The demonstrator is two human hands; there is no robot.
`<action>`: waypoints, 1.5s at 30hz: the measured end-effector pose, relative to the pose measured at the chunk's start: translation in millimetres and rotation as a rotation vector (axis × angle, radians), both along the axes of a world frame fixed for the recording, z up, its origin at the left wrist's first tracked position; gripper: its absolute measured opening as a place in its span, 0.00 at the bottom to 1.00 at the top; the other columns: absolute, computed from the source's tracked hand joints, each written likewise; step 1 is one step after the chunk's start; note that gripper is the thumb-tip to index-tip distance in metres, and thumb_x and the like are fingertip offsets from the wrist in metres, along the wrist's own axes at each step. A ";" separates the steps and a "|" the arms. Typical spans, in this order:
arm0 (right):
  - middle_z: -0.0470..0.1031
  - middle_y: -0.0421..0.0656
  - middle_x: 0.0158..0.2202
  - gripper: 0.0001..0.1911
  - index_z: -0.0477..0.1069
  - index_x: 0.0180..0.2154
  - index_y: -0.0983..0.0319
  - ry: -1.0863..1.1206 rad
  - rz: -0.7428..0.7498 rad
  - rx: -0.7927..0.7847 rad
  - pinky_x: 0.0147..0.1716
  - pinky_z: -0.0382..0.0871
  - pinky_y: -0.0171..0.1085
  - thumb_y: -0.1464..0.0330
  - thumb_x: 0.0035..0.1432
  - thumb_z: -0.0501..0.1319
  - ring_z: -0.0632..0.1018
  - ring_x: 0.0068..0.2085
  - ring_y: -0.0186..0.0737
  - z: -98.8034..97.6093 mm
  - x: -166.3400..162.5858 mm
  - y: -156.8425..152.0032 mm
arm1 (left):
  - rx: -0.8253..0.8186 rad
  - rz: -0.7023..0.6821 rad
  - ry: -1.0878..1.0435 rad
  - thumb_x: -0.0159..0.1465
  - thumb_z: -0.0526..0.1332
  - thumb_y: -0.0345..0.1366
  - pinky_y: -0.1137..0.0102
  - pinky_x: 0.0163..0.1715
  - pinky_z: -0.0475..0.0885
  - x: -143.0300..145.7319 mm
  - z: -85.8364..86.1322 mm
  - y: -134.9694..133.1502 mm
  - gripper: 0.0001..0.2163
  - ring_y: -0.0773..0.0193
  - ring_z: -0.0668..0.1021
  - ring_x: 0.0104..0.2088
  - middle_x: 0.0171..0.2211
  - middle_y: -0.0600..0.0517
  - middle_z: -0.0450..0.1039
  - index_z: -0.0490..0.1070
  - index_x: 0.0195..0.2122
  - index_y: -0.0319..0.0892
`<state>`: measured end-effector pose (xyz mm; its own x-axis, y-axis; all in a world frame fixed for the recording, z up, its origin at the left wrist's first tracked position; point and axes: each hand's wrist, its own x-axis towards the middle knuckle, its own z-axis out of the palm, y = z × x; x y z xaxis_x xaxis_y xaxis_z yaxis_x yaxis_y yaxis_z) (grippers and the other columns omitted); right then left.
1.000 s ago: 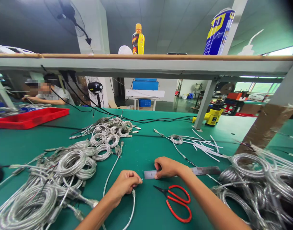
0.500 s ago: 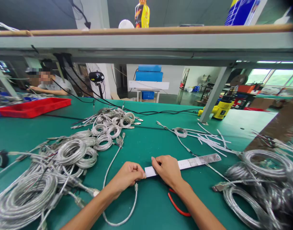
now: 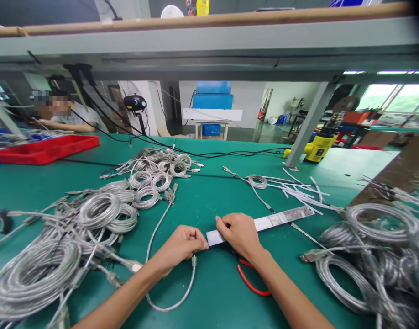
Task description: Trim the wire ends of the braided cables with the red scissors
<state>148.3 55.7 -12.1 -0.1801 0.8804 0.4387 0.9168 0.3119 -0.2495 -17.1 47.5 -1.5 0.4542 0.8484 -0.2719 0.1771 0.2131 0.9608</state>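
Note:
My left hand (image 3: 185,246) is closed in a pinch on the end of a clear-jacketed silver cable (image 3: 193,278), which loops down below it. Its fingertips meet the left end of a flat metal ruler (image 3: 281,218); the pinched cable tip is mostly hidden. My right hand (image 3: 242,233) is curled over the ruler near that end, thumb on top, some fingers out of sight. Beneath the right hand and wrist lies a red-handled hand tool (image 3: 252,282), its head covered.
Coiled silver cables (image 3: 100,210) cover the left side, and another pile (image 3: 377,246) the right. White tubes (image 3: 301,192) lie behind the ruler. Further back are a red tray (image 3: 48,151), a yellow tool (image 3: 317,148) and a shelf post (image 3: 310,125). A co-worker (image 3: 74,116) sits far left.
The whole view has tipped slightly downward, so the shelf sits higher in the picture. Both hands keep nearly the same hold at the ruler's left end.

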 end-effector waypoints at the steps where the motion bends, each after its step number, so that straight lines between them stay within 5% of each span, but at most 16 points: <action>1: 0.65 0.40 0.13 0.23 0.63 0.12 0.63 0.000 0.005 0.002 0.20 0.40 0.35 0.64 0.55 0.46 0.61 0.18 0.30 -0.1 0.0 -0.2 | 0.002 -0.003 0.000 0.46 0.59 0.34 0.75 0.13 0.39 0.1 -0.3 -0.1 0.06 0.78 0.49 0.12 0.09 0.62 0.51 0.66 0.18 0.37; 24: 0.62 0.39 0.11 0.25 0.61 0.11 0.63 -0.047 0.030 -0.022 0.19 0.39 0.34 0.62 0.55 0.46 0.59 0.16 0.29 -0.6 0.2 -2.0 | -0.039 -0.008 0.034 0.45 0.57 0.31 0.75 0.12 0.39 4.1 0.9 -4.2 0.04 0.78 0.49 0.11 0.09 0.62 0.53 0.65 0.17 0.37; 32: 0.66 0.40 0.13 0.24 0.64 0.13 0.63 -0.082 -0.083 -0.002 0.21 0.44 0.34 0.63 0.57 0.45 0.64 0.18 0.31 -4.4 1.9 5.3 | -0.022 0.038 -0.009 0.46 0.57 0.30 0.76 0.12 0.40 5.7 -2.3 -6.5 0.03 0.78 0.50 0.12 0.10 0.61 0.53 0.66 0.18 0.36; 38: 0.73 0.43 0.32 0.09 0.69 0.31 0.60 -0.065 -0.137 0.070 0.34 0.51 0.36 0.68 0.53 0.51 0.69 0.36 0.39 8.6 0.4 2.5 | 0.001 0.110 -0.103 0.47 0.58 0.32 0.76 0.13 0.39 1.4 -5.7 -5.4 0.05 0.78 0.48 0.13 0.12 0.61 0.53 0.66 0.19 0.35; 45: 0.74 0.49 0.25 0.05 0.71 0.23 0.64 -0.374 -0.236 -0.425 0.31 0.56 0.40 0.74 0.45 0.56 0.74 0.31 0.47 51.5 -4.6 -35.7 | 0.004 0.141 -0.139 0.48 0.59 0.34 0.76 0.13 0.38 -1.0 -3.6 -3.4 0.07 0.79 0.47 0.13 0.13 0.62 0.52 0.66 0.21 0.35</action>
